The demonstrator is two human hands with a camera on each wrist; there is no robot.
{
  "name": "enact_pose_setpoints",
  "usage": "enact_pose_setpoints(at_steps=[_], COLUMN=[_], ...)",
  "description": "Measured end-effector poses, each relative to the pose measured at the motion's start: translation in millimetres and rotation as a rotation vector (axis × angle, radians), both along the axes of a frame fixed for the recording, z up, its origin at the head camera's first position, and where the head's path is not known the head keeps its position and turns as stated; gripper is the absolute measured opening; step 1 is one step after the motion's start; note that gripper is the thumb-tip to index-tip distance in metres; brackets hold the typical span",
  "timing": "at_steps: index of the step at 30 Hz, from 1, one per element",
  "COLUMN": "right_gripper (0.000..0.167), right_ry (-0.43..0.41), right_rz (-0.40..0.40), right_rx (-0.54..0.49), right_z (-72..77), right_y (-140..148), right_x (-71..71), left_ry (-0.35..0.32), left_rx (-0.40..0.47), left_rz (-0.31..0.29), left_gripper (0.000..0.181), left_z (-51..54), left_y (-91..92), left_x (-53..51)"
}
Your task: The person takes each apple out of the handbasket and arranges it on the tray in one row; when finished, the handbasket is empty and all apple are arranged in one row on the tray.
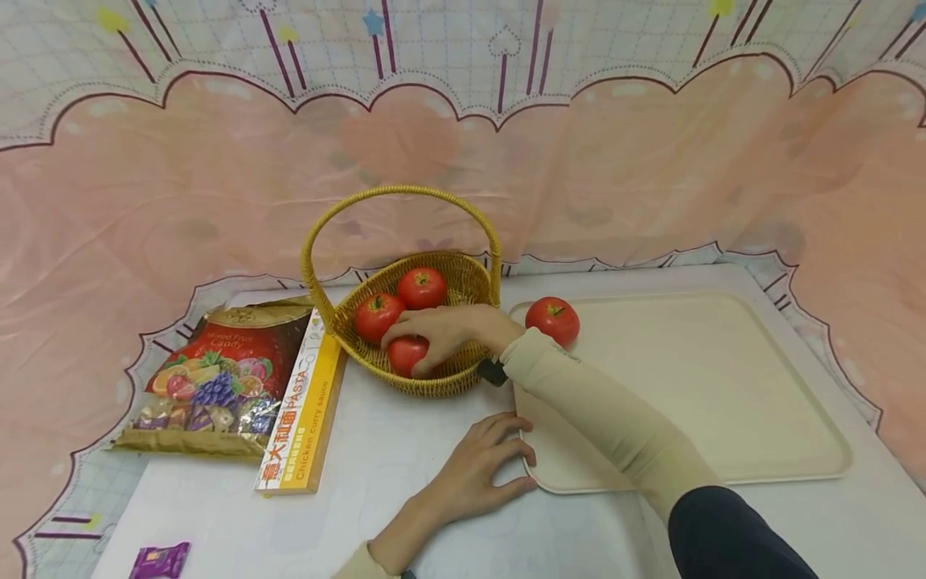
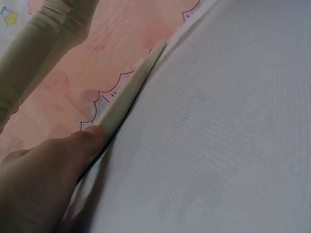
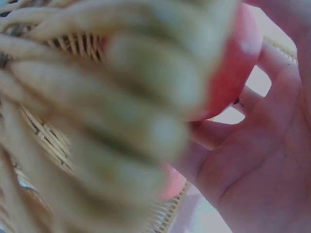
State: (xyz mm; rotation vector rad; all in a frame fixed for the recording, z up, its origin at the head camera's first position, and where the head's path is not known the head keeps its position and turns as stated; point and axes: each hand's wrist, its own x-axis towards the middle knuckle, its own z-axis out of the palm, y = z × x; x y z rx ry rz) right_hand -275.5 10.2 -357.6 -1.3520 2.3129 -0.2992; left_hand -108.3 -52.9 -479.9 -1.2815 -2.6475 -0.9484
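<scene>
A person's right hand (image 1: 443, 331) reaches into a yellow wicker basket (image 1: 432, 388) on a white table (image 1: 391, 470), fingers and thumb curled round the front tomato (image 1: 405, 355). That tomato sits low in the basket, near its front rim; a left tomato (image 1: 378, 318) and a back tomato (image 1: 422, 288) lie beside and behind it. A fourth tomato (image 1: 553, 320) rests at the far left corner of a cream tray (image 1: 694, 386), just right of the basket.

The left hand (image 1: 477, 462) grips nothing fully: its fingers are spread and loosely bent, tips touching the tray's near left edge, perhaps steadying it.

The step in hand seems to be handling one tomato inside the basket; whether it is being set down or picked up cannot be told. If down, the next move calls for loosening the fingers without nudging the neighbouring fruit. If up, it calls for a firm, gentle hold and a path clear of the tall arched handle (image 1: 400, 190), which blurs across the right wrist view.
</scene>
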Motion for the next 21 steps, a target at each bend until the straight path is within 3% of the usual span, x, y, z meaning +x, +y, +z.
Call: enact_pose_setpoints(at_steps=[21], right_gripper=[0.055], right_ry=[0.007], right_rz=[-0.076], right_rx=[-0.161], right_z=[14.2], right_y=[26], right_x=[10.7], left_ry=[0.055], left_rx=[0.007], left_rz=[0.002], left_gripper=[0.018], left_z=[-1.0], left_y=[0.2], left_x=[-0.4])
